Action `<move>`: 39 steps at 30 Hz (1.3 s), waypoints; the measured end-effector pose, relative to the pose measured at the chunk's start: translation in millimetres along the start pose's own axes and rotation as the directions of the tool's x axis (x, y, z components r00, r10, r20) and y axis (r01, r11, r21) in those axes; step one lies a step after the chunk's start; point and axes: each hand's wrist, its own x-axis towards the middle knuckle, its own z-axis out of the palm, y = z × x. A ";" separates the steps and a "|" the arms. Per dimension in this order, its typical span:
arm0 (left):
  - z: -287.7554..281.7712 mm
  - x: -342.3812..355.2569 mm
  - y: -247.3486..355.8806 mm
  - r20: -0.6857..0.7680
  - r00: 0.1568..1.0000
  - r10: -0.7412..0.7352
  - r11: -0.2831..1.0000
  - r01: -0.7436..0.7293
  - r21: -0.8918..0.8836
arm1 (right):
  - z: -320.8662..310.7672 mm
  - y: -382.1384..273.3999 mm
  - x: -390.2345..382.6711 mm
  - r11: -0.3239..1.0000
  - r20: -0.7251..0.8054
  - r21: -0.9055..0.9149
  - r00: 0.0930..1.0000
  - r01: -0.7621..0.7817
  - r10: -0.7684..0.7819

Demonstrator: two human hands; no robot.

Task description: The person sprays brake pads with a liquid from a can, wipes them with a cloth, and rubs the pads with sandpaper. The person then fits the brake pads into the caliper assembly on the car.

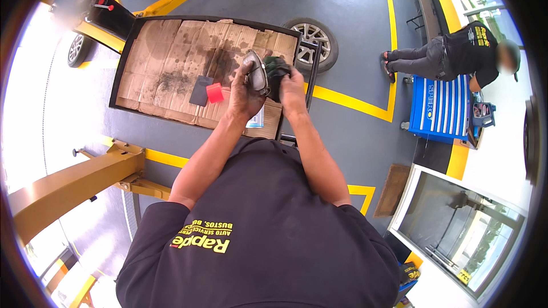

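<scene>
Over stained, creased cardboard (pixel 149 74), you hold a grey metal part (pixel 258 75) and a rumpled dark cloth (pixel 276 73).
Your left hand (pixel 245 98) has fingers curled around the rounded, oblong part, its long axis running away from you, far end tipped slightly left; your right hand (pixel 293 90) grips the cloth beside it, fingers bent closed.

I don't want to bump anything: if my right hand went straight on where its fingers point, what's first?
Beyond the dark bundle your right hand holds, probably the grey part in your left hand; depth is unclear.
</scene>
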 end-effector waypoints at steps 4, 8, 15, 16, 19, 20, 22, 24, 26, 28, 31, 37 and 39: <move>12.3 -1.3 -1.5 -0.016 0.991 0.132 0.986 -0.130 0.101 | 1.5 -41.4 -17.3 0.965 -0.075 0.050 0.965 0.257 -0.253; -4.7 -6.3 2.8 -0.128 0.981 0.148 0.876 -0.070 0.477 | 35.0 -74.4 -27.3 0.677 0.243 -0.488 0.831 0.550 -0.500; -7.9 -9.1 -6.8 -0.008 0.953 0.304 0.745 -0.233 0.625 | 35.6 -68.7 7.6 0.937 0.066 -0.288 0.980 0.198 -0.187; -8.0 -8.3 -6.0 0.037 0.934 0.355 0.673 -0.283 0.683 | 35.6 -67.3 12.6 0.992 0.007 0.003 0.992 0.125 -0.125; 6.4 -7.6 3.1 0.114 0.911 0.397 0.487 -0.315 0.814 | 21.7 -78.2 14.7 0.968 0.016 0.250 0.999 0.024 -0.029; 14.6 -8.0 7.5 0.100 0.932 0.348 0.464 -0.263 0.846 | 21.4 -84.6 10.5 0.960 0.032 0.278 0.999 0.010 -0.019; 5.9 0.4 7.2 0.148 0.906 0.397 0.391 -0.313 0.866 | 25.0 -85.4 4.9 0.975 0.065 0.218 0.996 0.051 -0.067; -5.7 6.9 6.4 0.256 0.844 0.472 0.232 -0.398 0.887 | 36.0 -86.5 -10.7 0.980 0.128 -0.113 0.981 0.162 -0.147; 5.6 2.0 8.2 0.235 0.896 0.377 0.175 -0.318 0.932 | 32.9 -71.0 3.2 0.851 0.264 -0.356 0.915 0.386 -0.305; 11.5 -1.2 4.5 0.096 0.896 0.433 0.275 -0.233 0.933 | 30.4 -65.9 6.2 0.893 0.196 -0.325 0.946 0.311 -0.258; 21.6 -3.2 14.5 0.106 0.924 0.367 0.309 -0.229 0.923 | 26.1 -64.8 8.0 0.984 0.091 0.149 0.990 0.094 -0.108; 22.2 -5.7 27.0 -0.032 0.979 0.201 0.682 -0.117 0.722 | 13.3 -75.0 1.7 0.908 0.040 0.395 0.990 -0.141 0.136; 27.1 -8.0 23.9 -0.024 0.974 0.227 0.733 -0.154 0.663 | 13.5 -75.9 -6.4 0.918 0.051 0.385 0.995 -0.097 0.083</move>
